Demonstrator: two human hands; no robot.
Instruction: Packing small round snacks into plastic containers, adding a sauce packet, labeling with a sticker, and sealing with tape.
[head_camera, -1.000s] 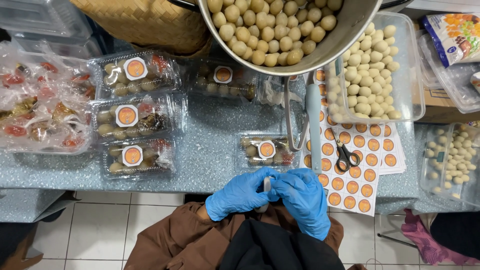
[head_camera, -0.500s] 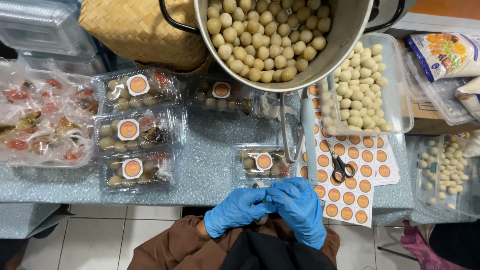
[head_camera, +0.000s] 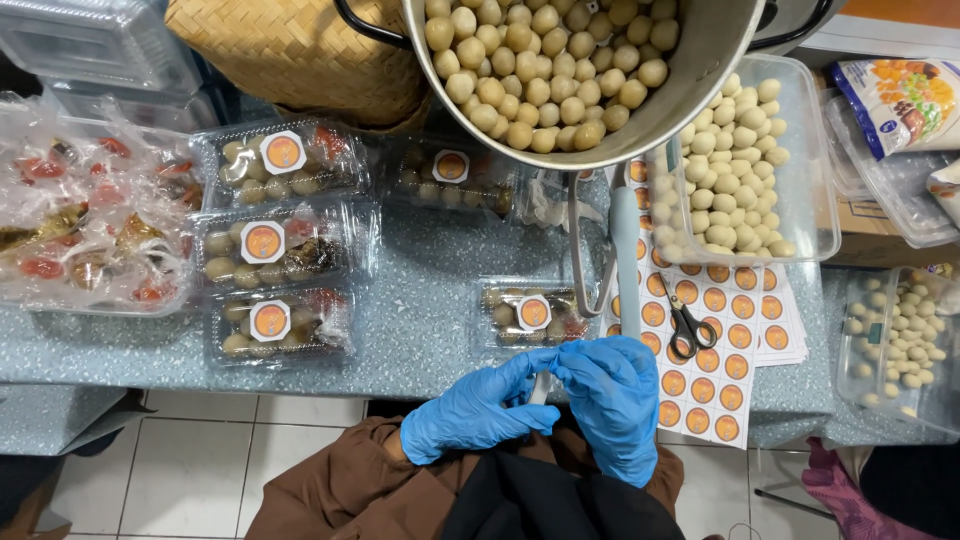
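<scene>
Both my hands wear blue gloves and meet at the table's near edge. My left hand (head_camera: 478, 408) and my right hand (head_camera: 612, 398) pinch a small pale strip (head_camera: 539, 388) between their fingertips; what it is cannot be told. Just beyond them lies a clear plastic box (head_camera: 530, 315) of tan balls with a round orange sticker on its lid. A sheet of orange round stickers (head_camera: 712, 330) lies to the right, with small black scissors (head_camera: 686, 328) on it.
A big metal pot (head_camera: 590, 70) of tan balls overhangs the table's far side. Several sealed sticker-topped boxes (head_camera: 275, 245) sit left, beside bagged red snacks (head_camera: 75, 225). A woven basket (head_camera: 300, 50), open tubs of pale balls (head_camera: 735, 170) and tongs (head_camera: 622, 250) stand around.
The view has shifted a little; my hands stay together at the table edge, working the small pale strip. Nothing on the table has moved.
</scene>
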